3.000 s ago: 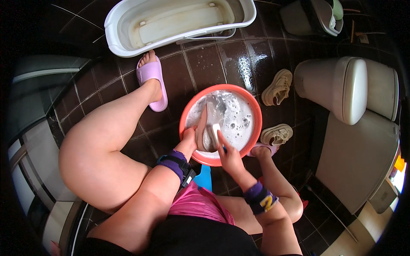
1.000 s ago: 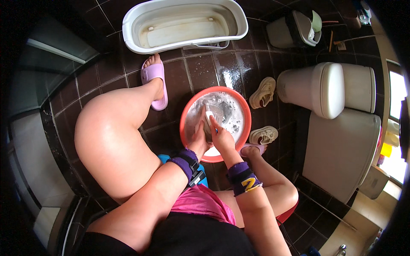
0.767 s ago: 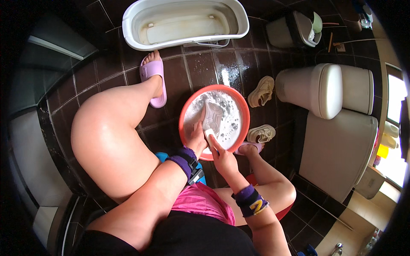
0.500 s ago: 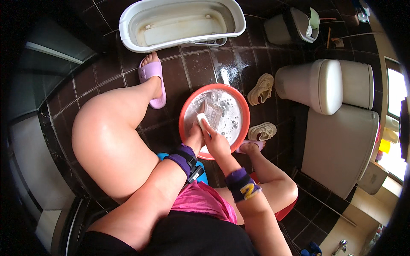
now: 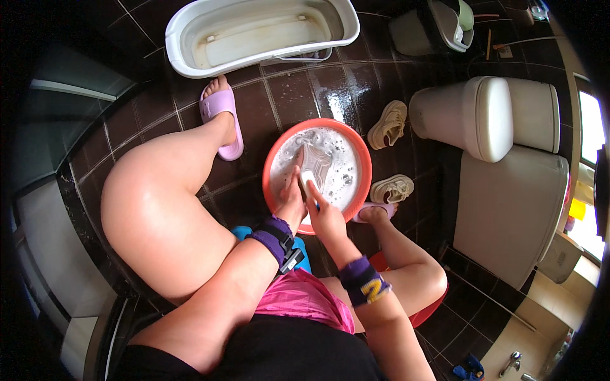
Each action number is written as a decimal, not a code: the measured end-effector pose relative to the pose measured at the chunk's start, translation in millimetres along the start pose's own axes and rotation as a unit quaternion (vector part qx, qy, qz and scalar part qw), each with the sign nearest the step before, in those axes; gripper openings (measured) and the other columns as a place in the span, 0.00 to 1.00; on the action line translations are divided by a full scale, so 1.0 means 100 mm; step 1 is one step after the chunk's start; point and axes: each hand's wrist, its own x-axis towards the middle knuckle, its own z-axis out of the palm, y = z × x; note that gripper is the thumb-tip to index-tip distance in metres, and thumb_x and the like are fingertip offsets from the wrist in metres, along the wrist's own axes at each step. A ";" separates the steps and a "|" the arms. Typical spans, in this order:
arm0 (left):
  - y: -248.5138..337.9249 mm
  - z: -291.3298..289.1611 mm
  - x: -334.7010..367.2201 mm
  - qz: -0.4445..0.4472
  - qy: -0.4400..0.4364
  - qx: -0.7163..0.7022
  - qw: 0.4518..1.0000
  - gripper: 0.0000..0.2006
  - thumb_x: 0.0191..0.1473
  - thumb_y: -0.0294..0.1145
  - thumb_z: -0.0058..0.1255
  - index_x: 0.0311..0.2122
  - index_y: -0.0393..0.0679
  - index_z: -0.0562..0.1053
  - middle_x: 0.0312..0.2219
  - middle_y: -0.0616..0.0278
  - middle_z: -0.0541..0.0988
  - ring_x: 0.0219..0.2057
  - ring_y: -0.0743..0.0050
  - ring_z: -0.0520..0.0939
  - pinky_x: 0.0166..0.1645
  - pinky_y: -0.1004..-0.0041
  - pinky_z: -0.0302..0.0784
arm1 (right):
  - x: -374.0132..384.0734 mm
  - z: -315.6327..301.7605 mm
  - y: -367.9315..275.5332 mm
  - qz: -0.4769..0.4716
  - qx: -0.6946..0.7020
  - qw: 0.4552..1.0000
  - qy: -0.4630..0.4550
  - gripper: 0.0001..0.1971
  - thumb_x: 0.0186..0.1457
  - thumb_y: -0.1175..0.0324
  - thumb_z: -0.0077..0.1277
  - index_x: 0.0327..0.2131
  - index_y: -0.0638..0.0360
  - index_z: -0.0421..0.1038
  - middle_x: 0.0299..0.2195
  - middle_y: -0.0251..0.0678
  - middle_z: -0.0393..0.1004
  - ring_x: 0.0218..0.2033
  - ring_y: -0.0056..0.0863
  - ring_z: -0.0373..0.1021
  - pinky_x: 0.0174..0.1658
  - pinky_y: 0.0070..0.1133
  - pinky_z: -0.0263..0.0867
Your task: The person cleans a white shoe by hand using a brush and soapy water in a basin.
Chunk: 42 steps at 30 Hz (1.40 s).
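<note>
An orange-red basin (image 5: 365, 181) of foamy, soapy water sits on the floor in front of me. In it lies a pale pinkish shoe sole (image 5: 318, 159) with a wavy tread pattern, partly under the suds. My left hand (image 5: 291, 200) is closed on its near left edge, though some fingers are hidden. A white-backed brush (image 5: 307, 177) rests against the sole, gripped by my right hand (image 5: 327, 219) with the fingers along its handle. The bristles cannot be seen.
Two beige sneakers (image 5: 388, 124) stand right of the basin, near the toilet (image 5: 489, 120). A white tub (image 5: 260, 63) is at the far side, with a grey bin (image 5: 419, 28) to its right. Wet dark tiles (image 5: 248, 105) surround the basin, and my slippered feet flank it.
The brush has shifted slightly right along the sole, and my right hand has come a little nearer to me. My left hand stays on the sole. The view has moved slightly.
</note>
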 end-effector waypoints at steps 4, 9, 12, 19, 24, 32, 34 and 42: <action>-0.08 -0.16 0.24 0.035 -0.097 -0.110 0.989 0.31 0.47 0.52 0.59 0.50 0.42 0.69 0.43 0.58 0.74 0.41 0.61 0.77 0.42 0.63 0.76 | -0.36 -0.09 -0.07 0.019 0.003 0.999 -0.046 0.22 0.59 0.57 0.45 0.58 0.33 0.62 0.26 0.55 0.74 0.29 0.51 0.73 0.32 0.39 0.69; -0.17 -0.08 0.29 0.052 -0.032 -0.049 0.997 0.24 0.48 0.50 0.56 0.49 0.54 0.70 0.43 0.63 0.75 0.44 0.60 0.76 0.42 0.54 0.74 | 0.40 0.07 0.18 0.035 -0.004 0.998 0.057 0.20 0.60 0.55 0.40 0.57 0.32 0.63 0.23 0.51 0.75 0.24 0.49 0.73 0.28 0.41 0.67; -0.16 -0.14 0.48 0.038 -0.058 -0.038 0.997 0.25 0.49 0.52 0.54 0.50 0.52 0.70 0.45 0.63 0.75 0.46 0.60 0.76 0.47 0.53 0.73 | 0.25 0.02 0.17 0.053 0.031 0.997 0.035 0.20 0.60 0.57 0.42 0.56 0.36 0.64 0.25 0.54 0.74 0.27 0.51 0.73 0.30 0.40 0.68; -0.25 -0.19 0.65 0.033 -0.096 -0.051 0.993 0.27 0.53 0.55 0.47 0.50 0.46 0.70 0.45 0.60 0.75 0.45 0.58 0.76 0.49 0.60 0.73 | -0.12 -0.02 0.19 0.040 0.025 0.999 -0.001 0.22 0.59 0.57 0.44 0.58 0.33 0.62 0.24 0.57 0.73 0.28 0.52 0.73 0.30 0.40 0.68; -0.18 -0.23 0.82 0.095 -0.126 -0.041 0.987 0.27 0.57 0.50 0.42 0.55 0.42 0.66 0.50 0.56 0.72 0.51 0.56 0.74 0.54 0.58 0.70 | 0.67 0.12 0.36 0.035 0.041 0.996 0.074 0.21 0.60 0.57 0.42 0.57 0.38 0.62 0.22 0.55 0.72 0.25 0.52 0.72 0.28 0.40 0.66; -0.14 -0.24 0.54 0.044 -0.020 -0.067 0.997 0.25 0.52 0.45 0.54 0.47 0.34 0.72 0.41 0.55 0.77 0.38 0.62 0.80 0.42 0.64 0.77 | -0.08 0.04 0.21 0.038 0.075 0.996 -0.023 0.24 0.59 0.59 0.43 0.60 0.30 0.57 0.27 0.56 0.73 0.30 0.53 0.72 0.34 0.42 0.67; -0.15 -0.18 0.50 0.047 -0.016 -0.057 0.997 0.24 0.51 0.47 0.53 0.47 0.38 0.72 0.41 0.57 0.77 0.38 0.64 0.79 0.42 0.65 0.76 | 0.35 0.10 0.38 0.049 0.064 0.997 -0.005 0.23 0.59 0.59 0.42 0.59 0.33 0.58 0.26 0.55 0.74 0.29 0.52 0.72 0.32 0.42 0.67; -0.11 -0.24 0.62 0.075 -0.025 -0.065 0.995 0.24 0.51 0.44 0.54 0.48 0.37 0.71 0.43 0.55 0.76 0.40 0.61 0.79 0.44 0.64 0.77 | 0.68 0.22 0.48 0.068 0.126 0.989 0.034 0.22 0.60 0.60 0.44 0.59 0.40 0.60 0.27 0.60 0.72 0.31 0.53 0.72 0.33 0.39 0.66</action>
